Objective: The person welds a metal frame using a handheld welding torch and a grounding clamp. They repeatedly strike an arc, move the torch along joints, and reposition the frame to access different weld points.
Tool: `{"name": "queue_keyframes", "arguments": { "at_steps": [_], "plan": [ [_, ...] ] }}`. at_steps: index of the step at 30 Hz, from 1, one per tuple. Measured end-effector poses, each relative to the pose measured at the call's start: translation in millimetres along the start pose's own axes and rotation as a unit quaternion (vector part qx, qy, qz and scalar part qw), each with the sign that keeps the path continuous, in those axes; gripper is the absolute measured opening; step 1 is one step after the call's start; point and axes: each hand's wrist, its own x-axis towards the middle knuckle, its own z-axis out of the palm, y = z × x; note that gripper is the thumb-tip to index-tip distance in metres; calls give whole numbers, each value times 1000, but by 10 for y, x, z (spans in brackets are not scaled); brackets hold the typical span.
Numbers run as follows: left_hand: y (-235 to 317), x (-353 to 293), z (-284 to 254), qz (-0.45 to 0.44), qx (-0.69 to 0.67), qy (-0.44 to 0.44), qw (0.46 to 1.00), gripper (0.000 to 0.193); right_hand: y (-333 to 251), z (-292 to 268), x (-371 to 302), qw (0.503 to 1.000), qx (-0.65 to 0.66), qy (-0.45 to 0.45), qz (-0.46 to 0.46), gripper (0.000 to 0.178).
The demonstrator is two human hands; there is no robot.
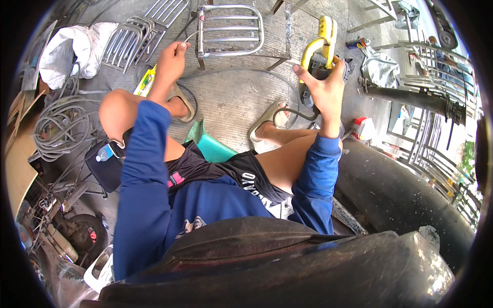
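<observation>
Head view: we identify a pale grey, grooved concrete floor [226,100] and, at top centre, a shiny chrome panel of parallel metal bars with rounded corners [231,29]. To its right we see a yellow-and-black tool with a curved handle [327,38], by the right hand [324,84]; thumb and fingers are spread, and we cannot tell whether they touch it. An insecure grip could let the tool drop. We note the left hand [170,62] pinching a thin, pale, slender rod [192,36], its tip beside the panel's left tube. A loose pinch could let the rod slip; excess side pressure could bend it.
</observation>
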Motion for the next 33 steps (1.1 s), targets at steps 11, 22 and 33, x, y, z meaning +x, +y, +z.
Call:
{"name": "queue_keyframes", "arguments": {
  "at_steps": [11,22,33],
  "plan": [
    [-942,59,757,13,-188,51,981,29,115,412,21,995,-97,-13,17,118],
    [-781,99,755,162,77,222,958,14,52,894,384,995,-76,-9,-68,122],
    [-868,334,912,144,2,227,963,9,209,879,803,987,-155,7,39,123]
  ]
}}
